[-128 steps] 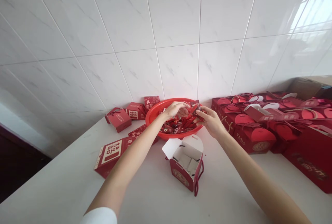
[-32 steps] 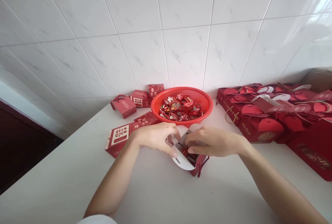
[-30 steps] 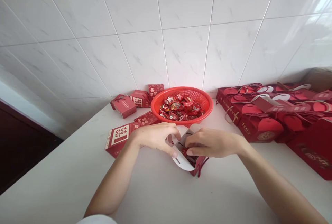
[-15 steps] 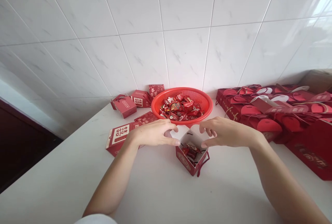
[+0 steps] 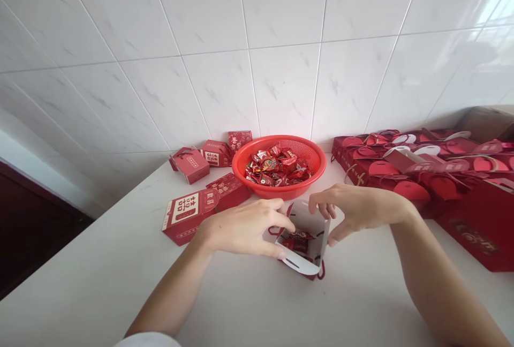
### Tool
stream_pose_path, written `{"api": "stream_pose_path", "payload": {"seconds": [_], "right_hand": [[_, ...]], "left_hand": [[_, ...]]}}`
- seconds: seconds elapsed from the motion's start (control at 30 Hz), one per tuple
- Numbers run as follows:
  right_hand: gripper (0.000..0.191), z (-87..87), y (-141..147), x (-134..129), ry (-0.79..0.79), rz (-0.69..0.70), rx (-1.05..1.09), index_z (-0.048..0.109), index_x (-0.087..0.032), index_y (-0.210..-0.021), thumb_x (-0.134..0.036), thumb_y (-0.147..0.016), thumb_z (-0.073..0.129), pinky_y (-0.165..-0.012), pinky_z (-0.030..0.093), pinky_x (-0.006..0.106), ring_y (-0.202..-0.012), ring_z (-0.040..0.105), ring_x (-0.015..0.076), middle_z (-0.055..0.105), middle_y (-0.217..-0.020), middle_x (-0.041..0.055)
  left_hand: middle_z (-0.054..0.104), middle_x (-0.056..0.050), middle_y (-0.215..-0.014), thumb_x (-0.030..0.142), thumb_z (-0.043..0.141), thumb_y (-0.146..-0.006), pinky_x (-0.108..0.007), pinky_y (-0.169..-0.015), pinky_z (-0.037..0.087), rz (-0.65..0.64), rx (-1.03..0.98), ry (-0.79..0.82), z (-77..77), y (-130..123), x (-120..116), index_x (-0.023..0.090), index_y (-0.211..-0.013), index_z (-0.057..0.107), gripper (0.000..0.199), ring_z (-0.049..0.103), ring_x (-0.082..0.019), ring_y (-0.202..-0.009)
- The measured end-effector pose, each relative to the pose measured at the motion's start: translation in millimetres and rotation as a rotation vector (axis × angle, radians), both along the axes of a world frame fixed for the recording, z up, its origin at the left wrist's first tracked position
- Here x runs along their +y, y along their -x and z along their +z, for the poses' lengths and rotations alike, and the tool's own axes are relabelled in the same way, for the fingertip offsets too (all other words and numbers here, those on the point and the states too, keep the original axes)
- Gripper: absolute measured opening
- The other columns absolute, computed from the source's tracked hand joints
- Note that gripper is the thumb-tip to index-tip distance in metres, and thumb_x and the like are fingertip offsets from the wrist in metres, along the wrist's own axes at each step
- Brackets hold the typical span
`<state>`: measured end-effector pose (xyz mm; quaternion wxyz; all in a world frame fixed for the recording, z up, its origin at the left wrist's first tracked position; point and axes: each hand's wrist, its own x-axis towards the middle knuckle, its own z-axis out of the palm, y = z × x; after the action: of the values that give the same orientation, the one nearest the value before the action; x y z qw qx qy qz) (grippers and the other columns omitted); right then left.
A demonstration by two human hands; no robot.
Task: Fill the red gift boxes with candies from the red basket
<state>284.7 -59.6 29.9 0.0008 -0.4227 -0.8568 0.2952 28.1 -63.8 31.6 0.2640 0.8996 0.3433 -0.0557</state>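
Observation:
A small red box with a white inside (image 5: 302,263) stands open on the white table, with several wrapped candies (image 5: 297,241) in it. A front flap with a slot is tilted up, and a dark red cord loop hangs at its right corner. My left hand (image 5: 257,227) is at the box's left side, thumb on the front flap and fingers apart over the left edge. At the right side is my right hand (image 5: 349,210), its fingers curled at the right and back flaps, thumb apart from them. Behind the box sits a red basket (image 5: 281,191) of wrapped candies.
Several closed red boxes (image 5: 191,166) stand at the back left, one (image 5: 188,216) beside my left forearm. Many red boxes with handles (image 5: 401,189) fill the right side. A tiled wall (image 5: 281,90) rises behind the table (image 5: 257,304).
My left hand has moved down and toward the front of the box. The front flap now stands up, and my right hand has shifted slightly to the right.

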Motion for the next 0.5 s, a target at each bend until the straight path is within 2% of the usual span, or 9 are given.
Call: {"api": "stream_pose_path", "payload": {"seconds": [0.13,0.27,0.4,0.5], "right_hand": [[0.039,-7.9,4,4,-0.078,-0.109,-0.074,0.062,-0.021,-0.109,-0.040,-0.076,0.073,-0.067,0.043,0.031,-0.087,0.061,0.0252,0.065,-0.092,0.0062],[0.045,-14.8,10,8,-0.113,-0.148,-0.132,0.055,-0.021,-0.113,-0.041,-0.077,0.073,-0.063,0.040,0.030,-0.085,0.060,0.0249,0.063,-0.094,0.0063],[0.049,-19.6,16,9,-0.137,-0.174,-0.152,0.050,-0.021,-0.109,-0.041,-0.073,0.077,-0.057,0.035,0.028,-0.082,0.059,0.0252,0.060,-0.085,0.0037],[0.043,-22.3,20,10,-0.165,-0.145,-0.183,0.053,-0.020,-0.104,-0.039,-0.074,0.078,-0.059,0.033,0.028,-0.083,0.059,0.0255,0.058,-0.080,0.0024]], "left_hand": [[0.060,-0.006,-0.120,0.046,0.073,-0.086,-0.028,-0.082,0.047,-0.072,-0.037,0.039,-4.2,-4,-1,0.031,-0.124,0.071,0.042,0.062,-0.023,-0.105],[0.065,-0.005,-0.117,0.052,0.072,-0.085,-0.029,-0.081,0.047,-0.121,-0.055,0.075,-9.5,-7,2,0.031,-0.125,0.071,0.045,0.064,-0.023,-0.103],[0.070,-0.004,-0.110,0.038,0.068,-0.091,-0.029,-0.081,0.046,-0.145,-0.052,0.050,-13.7,-11,6,0.025,-0.113,0.074,0.027,0.066,-0.022,-0.100],[0.072,-0.004,-0.101,0.032,0.064,-0.093,-0.029,-0.080,0.046,-0.116,-0.036,0.018,-16.4,-15,7,0.021,-0.102,0.074,0.017,0.066,-0.021,-0.095]]}}
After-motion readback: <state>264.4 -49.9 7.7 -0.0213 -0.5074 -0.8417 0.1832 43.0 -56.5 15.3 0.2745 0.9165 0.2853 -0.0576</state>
